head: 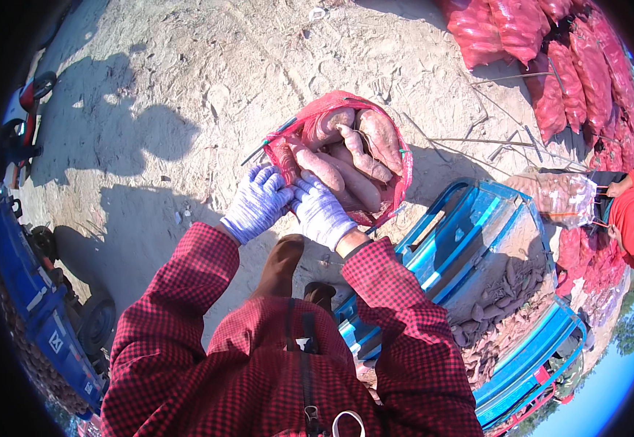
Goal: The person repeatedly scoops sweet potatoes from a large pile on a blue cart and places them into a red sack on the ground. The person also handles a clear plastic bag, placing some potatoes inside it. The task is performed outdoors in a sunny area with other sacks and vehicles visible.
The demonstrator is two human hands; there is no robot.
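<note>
A red mesh sack [404, 185] stands on the dirt ground with its mouth spread wide, and several sweet potatoes [377, 142] fill it. My left hand [258, 203], in a white and purple knit glove, has its fingers on the near left rim of the sack. Close beside it, in a matching glove, my right hand [319, 210] reaches to the same part of the rim. The fingertips of both hands nearly meet around a bunched part of the mesh, next to a reddish sweet potato. What exactly the fingers pinch is partly hidden.
A blue metal cart bed [442, 235] holding loose sweet potatoes stands at the right. Full red sacks [541, 93] are piled at the upper right, with thin sticks [486, 141] on the ground. A person in red [633, 213] holds another sack. A blue vehicle [38, 295] is at the left.
</note>
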